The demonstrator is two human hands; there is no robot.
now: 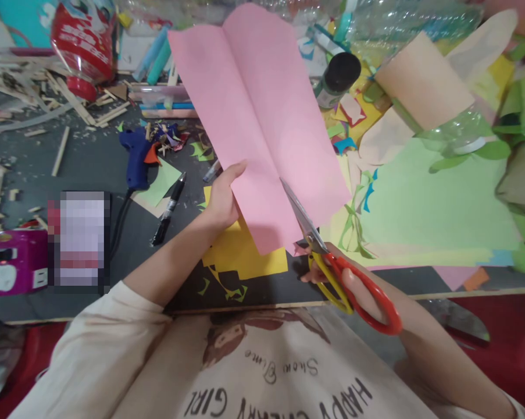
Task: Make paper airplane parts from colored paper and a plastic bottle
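Note:
A large pink paper sheet (262,110) with a crease down its middle is held up over the table. My left hand (225,195) grips its lower left edge, thumb on top. Scissors (317,235) with one red and one yellow handle are in my right hand (345,282), whose fingers are in the handle loops. The blades lie at the sheet's lower part, their tips near the crease; a cut edge runs up to them. Yellow paper (245,253) lies on the table under the sheet.
A blue glue gun (136,157), a black pen (170,209) and a purple box (15,262) are at the left. Behind stand a red-labelled bottle (83,43) and a dark-capped bottle (340,73). Green paper (436,198), scraps and a clear bottle (419,23) fill the right.

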